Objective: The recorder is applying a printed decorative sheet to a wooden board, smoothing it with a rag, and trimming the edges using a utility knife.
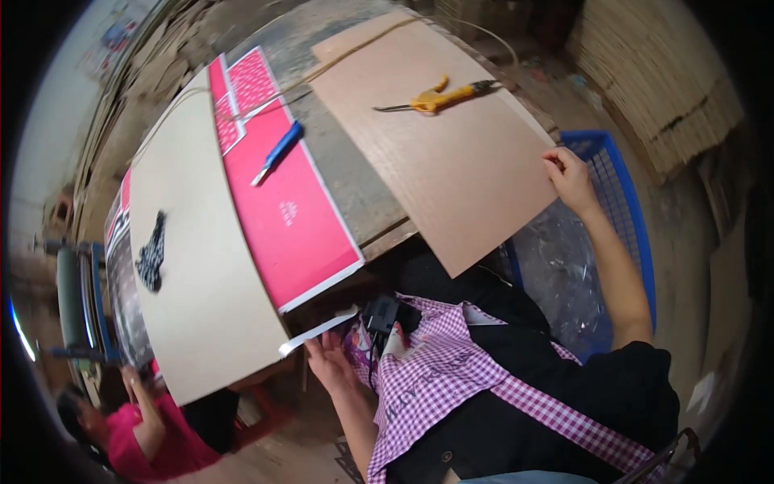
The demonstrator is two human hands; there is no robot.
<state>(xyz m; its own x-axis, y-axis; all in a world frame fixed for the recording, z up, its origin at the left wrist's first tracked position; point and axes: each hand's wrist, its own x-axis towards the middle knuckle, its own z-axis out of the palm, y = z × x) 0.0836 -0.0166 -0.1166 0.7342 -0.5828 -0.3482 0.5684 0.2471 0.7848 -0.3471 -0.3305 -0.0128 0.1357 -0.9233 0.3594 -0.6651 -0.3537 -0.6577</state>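
My left hand (329, 365) is low in front of the table, its fingers at a narrow white strip (317, 332) that it seems to hold. Out to the right, my right hand (569, 179) has its fingers curled together beside the right edge of a brown board (451, 153); anything inside them is hidden. A yellow-handled cutting tool (435, 98) with a thin dark tip rests on that board. On a pink printed sheet (282, 218) lies a blue utility knife (278, 152). Left of it stretches a long beige board (193, 266).
A blue plastic basket (641, 234) with clear plastic stands below my right arm. A black-and-white checked cloth (151, 254) lies on the beige board. A cord (355, 52) crosses the tabletop. Another person in pink (153, 440) sits at lower left. Stacked boards (661, 89) stand at far right.
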